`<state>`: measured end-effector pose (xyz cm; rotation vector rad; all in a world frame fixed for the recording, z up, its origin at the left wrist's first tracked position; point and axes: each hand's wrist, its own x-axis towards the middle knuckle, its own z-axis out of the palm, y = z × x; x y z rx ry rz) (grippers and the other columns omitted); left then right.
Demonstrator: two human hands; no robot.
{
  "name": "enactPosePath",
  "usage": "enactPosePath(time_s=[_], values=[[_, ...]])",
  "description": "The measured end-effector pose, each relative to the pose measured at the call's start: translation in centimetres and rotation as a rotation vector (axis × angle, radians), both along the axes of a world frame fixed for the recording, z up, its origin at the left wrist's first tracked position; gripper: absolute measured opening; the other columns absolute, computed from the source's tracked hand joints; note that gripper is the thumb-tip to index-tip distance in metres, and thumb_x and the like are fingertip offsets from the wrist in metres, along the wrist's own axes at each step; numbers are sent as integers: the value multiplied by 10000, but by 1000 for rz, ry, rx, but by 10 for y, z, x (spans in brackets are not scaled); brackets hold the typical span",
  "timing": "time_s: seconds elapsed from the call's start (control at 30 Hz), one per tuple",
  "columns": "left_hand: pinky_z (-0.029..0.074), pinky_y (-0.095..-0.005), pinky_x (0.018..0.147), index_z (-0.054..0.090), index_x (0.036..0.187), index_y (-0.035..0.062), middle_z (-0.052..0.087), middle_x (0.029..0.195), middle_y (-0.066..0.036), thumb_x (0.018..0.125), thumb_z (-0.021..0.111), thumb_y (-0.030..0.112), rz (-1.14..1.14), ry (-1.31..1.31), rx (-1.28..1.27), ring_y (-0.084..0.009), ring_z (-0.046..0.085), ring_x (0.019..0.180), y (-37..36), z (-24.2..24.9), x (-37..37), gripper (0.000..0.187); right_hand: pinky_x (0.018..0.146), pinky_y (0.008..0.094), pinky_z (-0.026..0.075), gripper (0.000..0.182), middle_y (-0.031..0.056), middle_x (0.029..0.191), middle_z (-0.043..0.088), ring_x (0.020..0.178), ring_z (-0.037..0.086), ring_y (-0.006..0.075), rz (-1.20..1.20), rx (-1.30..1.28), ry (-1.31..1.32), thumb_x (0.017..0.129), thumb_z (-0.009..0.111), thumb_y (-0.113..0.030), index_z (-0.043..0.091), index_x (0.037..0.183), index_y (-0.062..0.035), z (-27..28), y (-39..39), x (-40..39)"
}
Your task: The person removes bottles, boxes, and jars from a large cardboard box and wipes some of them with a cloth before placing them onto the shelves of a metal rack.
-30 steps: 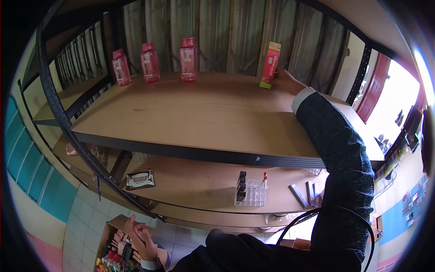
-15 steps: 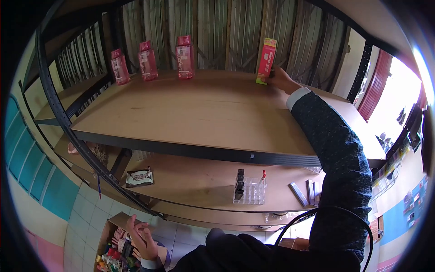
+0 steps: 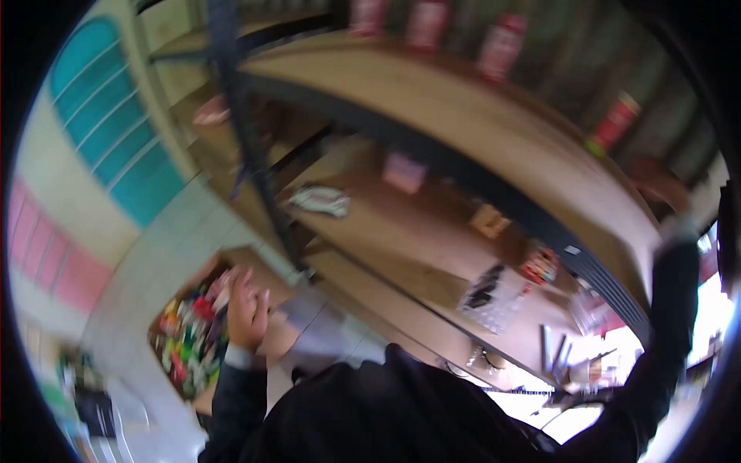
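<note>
Box point(image 3: 615, 123), red with yellow-green ends and straight sides, stands on the brown upper shelf point(image 3: 455, 89), near the right hand point(image 3: 660, 184); this part is blurred, so I cannot tell how that hand grips. Three pink bottles point(image 3: 427, 25) stand in a row farther left. The left hand point(image 3: 248, 312), fingers parted, is over a cardboard carton point(image 3: 276, 279) of colourful packs point(image 3: 185, 343). A dark metal post point(image 3: 248, 139) rises at the shelf corner.

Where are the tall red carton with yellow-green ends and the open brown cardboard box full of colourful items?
Tall red carton with yellow-green ends point(image 3: 616, 123): head view, middle of its red side.
Open brown cardboard box point(image 3: 277, 288): head view, bare cardboard at its upper right.
</note>
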<state>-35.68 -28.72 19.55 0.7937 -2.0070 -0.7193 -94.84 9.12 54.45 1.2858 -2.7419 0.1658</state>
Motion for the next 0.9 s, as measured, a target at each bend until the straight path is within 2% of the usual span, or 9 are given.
enactPosePath(time_s=[0.03,0.13,0.17,0.27,0.37,0.43,0.53,0.7,0.9], values=[[415,-335,824,417,1205,0,468,1164,-202,814,540,147,36,-34,-54,-296,486,1021,-23,-24,16,435,730,278,455,513,77,1008,555,845,535,173,-127,-18,-214,774,643,-239,440,1201,-38,11,7,-27],[383,-393,892,449,1162,14,480,1184,-181,790,570,170,232,-188,8,-323,463,1079,-53,-60,70,421,735,293,459,515,90,996,558,853,542,186,16,-234,106,761,648,-261,455,1178,-28,18,-13,87],[391,-386,874,470,1124,29,518,1112,-177,783,578,187,369,-231,-111,-326,486,1025,-63,-88,87,391,737,298,461,515,94,992,559,856,544,191,67,-317,180,757,650,-268,459,1170,-25,15,-21,124],[409,-411,802,502,1007,35,545,948,-154,747,590,208,459,-434,79,-330,507,912,-80,-116,128,324,743,313,465,520,107,981,562,864,551,204,231,-568,260,744,655,-290,474,1147,-15,-10,-52,226],[415,-412,816,505,1033,60,544,989,-144,733,593,186,555,-628,91,-332,502,940,-99,-145,171,337,748,328,469,526,120,969,565,872,557,218,419,-758,64,732,660,-312,488,1123,-5,-68,-96,299],[416,-410,834,519,1023,63,534,1019,-144,727,597,181,613,-663,130,-337,497,960,-112,-159,204,328,752,338,472,532,129,961,567,878,562,226,548,-812,-286,723,664,-327,498,1108,1,-115,-134,326],[416,-404,840,544,991,43,548,1026,-163,703,623,147,764,-616,278,-333,509,968,-130,-189,261,316,757,354,477,542,141,949,570,886,568,240,662,-633,-969,711,669,-348,512,1084,11,-188,-228,370],[417,-407,845,557,987,54,566,988,-174,715,614,154,875,-606,602,-328,528,963,-161,-233,355,295,852,287,421,335,117,1021,571,962,548,177,698,-174,-1279,800,604,-86,521,1103,29,-259,-368,484],[422,-397,856,552,1016,39,553,1048,-185,719,615,140,1010,-662,653,-328,523,995,-173,-265,425,321,875,283,402,332,101,1019,579,984,538,166,680,-12,-1429,812,593,-74,514,1119,23,-293,-427,540]])
